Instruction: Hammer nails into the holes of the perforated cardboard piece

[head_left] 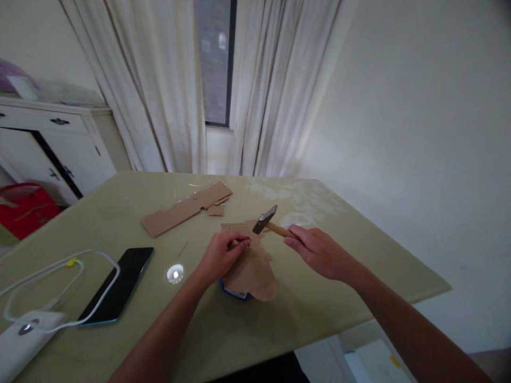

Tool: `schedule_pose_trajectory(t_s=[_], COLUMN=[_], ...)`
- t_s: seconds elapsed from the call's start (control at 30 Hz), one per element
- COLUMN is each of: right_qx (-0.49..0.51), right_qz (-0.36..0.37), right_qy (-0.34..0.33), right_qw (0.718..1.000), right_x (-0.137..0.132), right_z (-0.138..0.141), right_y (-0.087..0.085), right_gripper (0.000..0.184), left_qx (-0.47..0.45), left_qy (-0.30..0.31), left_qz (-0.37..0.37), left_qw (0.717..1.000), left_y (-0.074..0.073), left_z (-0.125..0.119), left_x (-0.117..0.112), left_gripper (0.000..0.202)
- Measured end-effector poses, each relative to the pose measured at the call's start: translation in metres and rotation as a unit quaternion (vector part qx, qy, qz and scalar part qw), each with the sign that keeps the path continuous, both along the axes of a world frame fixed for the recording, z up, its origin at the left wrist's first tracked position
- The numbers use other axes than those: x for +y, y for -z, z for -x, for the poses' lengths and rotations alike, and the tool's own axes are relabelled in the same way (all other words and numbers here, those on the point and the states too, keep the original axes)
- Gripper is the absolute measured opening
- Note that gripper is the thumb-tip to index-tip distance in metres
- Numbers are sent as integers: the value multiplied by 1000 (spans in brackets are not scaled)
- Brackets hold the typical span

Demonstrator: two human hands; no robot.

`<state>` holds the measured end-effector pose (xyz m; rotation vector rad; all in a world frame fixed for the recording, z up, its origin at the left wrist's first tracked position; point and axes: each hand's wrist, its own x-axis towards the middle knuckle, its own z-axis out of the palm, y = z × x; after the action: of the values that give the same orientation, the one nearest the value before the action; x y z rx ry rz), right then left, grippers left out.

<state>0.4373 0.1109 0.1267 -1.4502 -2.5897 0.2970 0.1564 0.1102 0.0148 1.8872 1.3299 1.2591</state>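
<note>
My right hand is closed round the wooden handle of a hammer. Its metal head is raised just above and to the right of my left fingers. With thumb and fingers pinched, my left hand holds a small thin nail, mostly hidden by the fingertips, against a piece of brown cardboard. Rows of small holes mark the far part of this cardboard. Beneath it, a blue object shows only at its near edge, so its kind is hidden.
Behind my left hand lie a long cardboard strip and a small scrap. A loose thin nail rests on the table. Further left are a black tablet, a white cable and a white power bank.
</note>
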Motion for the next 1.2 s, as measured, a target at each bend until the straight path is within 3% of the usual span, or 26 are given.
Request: schedule_pose_trajectory(t_s=[0.4,1.2], right_qx=[-7,-26], right_qz=[-8,-14], right_qy=[-3,-25], right_qw=[1000,999], right_x=[1,1], right_z=[-4,0], right_y=[3,2], right_gripper=[33,33], left_qx=[105,90], left_qy=[-31,-15], left_qz=[12,2], left_qw=[994,996], left_y=[-5,0], left_z=[-1,-3], left_x=[-2,-3], left_gripper=[15,19])
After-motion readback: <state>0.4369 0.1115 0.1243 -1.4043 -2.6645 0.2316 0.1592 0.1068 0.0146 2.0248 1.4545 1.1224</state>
